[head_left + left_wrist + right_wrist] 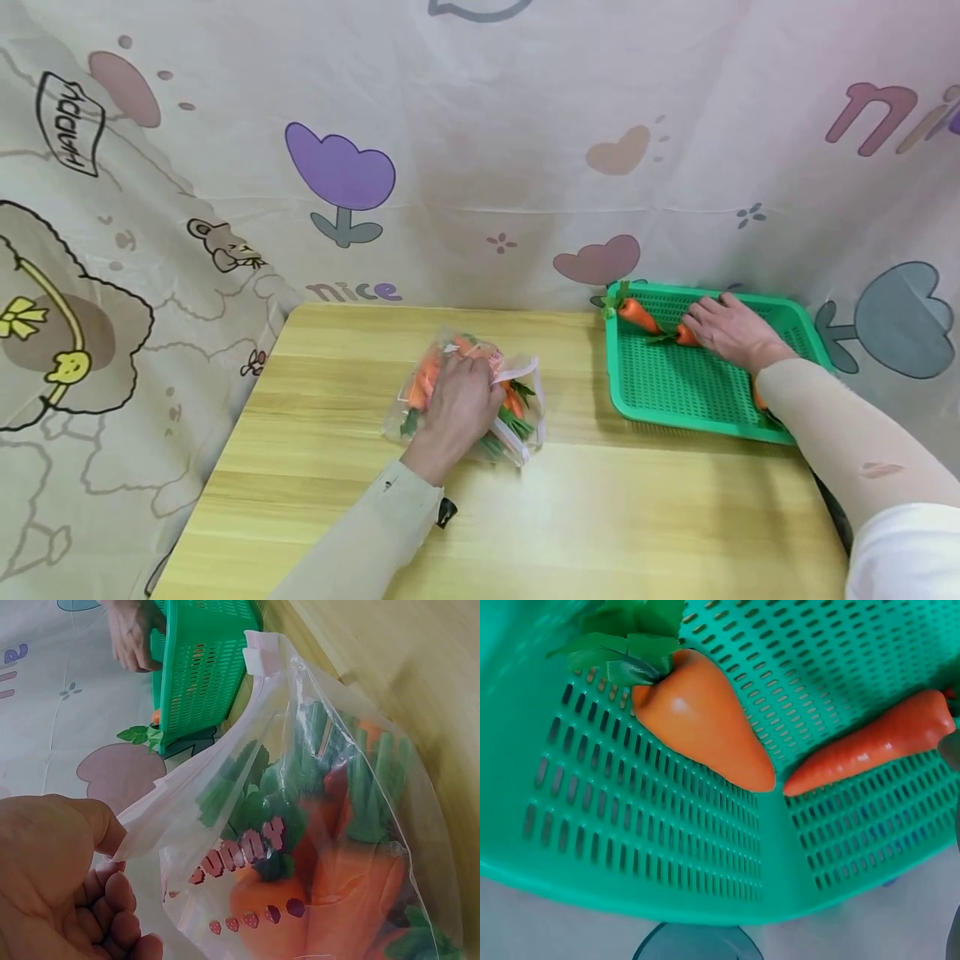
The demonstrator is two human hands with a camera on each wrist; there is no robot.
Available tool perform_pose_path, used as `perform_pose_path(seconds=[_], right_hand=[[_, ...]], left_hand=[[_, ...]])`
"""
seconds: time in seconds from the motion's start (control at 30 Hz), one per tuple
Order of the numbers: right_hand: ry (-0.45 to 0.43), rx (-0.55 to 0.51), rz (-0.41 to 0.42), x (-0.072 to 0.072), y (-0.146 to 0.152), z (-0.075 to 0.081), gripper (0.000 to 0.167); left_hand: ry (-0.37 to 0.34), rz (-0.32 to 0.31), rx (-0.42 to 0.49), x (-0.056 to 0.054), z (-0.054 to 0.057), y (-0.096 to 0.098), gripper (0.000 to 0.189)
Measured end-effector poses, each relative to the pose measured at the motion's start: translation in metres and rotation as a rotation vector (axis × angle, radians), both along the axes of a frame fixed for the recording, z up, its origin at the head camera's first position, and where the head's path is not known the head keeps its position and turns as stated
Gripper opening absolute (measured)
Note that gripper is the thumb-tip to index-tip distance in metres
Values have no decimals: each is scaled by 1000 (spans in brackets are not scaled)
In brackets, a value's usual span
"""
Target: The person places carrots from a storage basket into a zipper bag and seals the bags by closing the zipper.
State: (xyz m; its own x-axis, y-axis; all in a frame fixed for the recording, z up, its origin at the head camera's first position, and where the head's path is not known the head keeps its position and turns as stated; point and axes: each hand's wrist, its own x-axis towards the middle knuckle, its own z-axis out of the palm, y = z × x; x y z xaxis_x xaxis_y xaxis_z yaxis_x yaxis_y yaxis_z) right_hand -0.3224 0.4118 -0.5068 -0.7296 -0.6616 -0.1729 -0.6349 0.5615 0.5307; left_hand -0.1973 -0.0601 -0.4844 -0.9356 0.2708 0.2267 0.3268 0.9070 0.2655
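A clear plastic zip bag (496, 362) with a pale slider lies on the table, full of toy carrots (352, 892) with green tops. My left hand (461, 398) pinches the bag's upper edge between thumb and finger, above the carrots. At the right, my right hand (729, 332) reaches down into a green basket (675, 412), its fingers over one end of a carrot (686, 335). In the right wrist view, fingers at the right edge meet a slender carrot (877, 742); their grip is mostly cut off. A thicker leafy carrot (705, 724) lies beside it.
Another leafy carrot (637, 315) lies at the basket's far left corner, and one more carrot (760, 393) is partly hidden under my right forearm. The wooden table (300, 467) meets a printed cloth backdrop (487, 167) at its far and left sides.
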Motion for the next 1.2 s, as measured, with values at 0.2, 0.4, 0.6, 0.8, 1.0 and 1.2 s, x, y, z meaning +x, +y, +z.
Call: perform_pose_path(seconds=[0.2,0.4,0.6,0.8,1.0,1.2], right_hand=[[-49,-20,17,-6,0,-17,42],[-74,25,-11,-6,5,-28,47],[-101,14,-25,-10,7,-34,46],[-112,2,-15,-12,-2,-34,36],[-121,30,7,-11,-12,-36,43],[-162,-112,-8,-9,-29,-35,25]], left_hand=[[15,-6,-9,0,0,-2,27],[36,-4,-24,0,-1,-2,28],[18,12,-25,-2,-4,-2,22],[31,13,-23,-2,-6,-2,23],[18,12,-17,-1,-5,-1,22],[-4,11,-12,-2,-4,0,22]])
